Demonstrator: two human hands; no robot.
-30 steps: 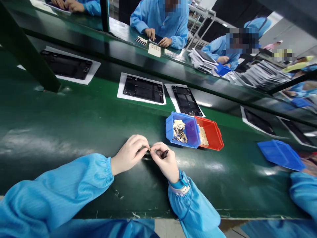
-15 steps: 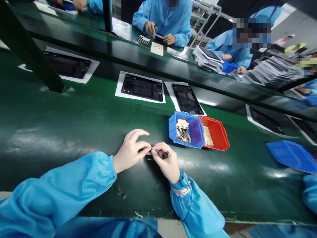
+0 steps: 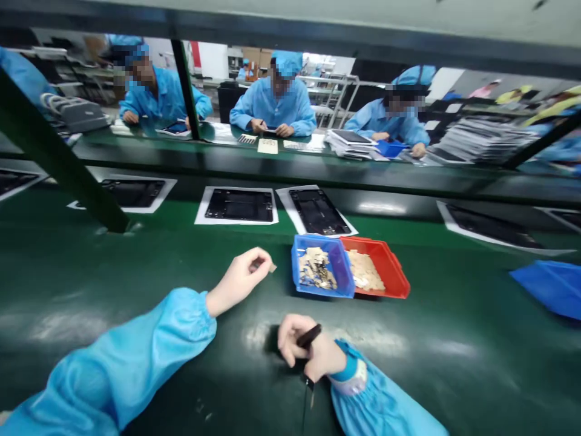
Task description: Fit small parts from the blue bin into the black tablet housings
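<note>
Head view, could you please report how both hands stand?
Left hand: pinching small tan piece. Right hand: holding dark slim tool. Blue bin nearby, touching neither hand.

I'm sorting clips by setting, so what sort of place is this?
Probably an electronics assembly workshop: dark tablet-like shells lie on white sheets along the green bench, a blue bin holds small parts, and workers in matching blue coats and caps face this side.

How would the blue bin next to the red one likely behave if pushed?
The blue bin would probably slide rather than tip, sitting low on the shiny bench. Its thin walls suggest it is fairly light for its size. The small pieces inside may shift, since they lie loose.
</note>
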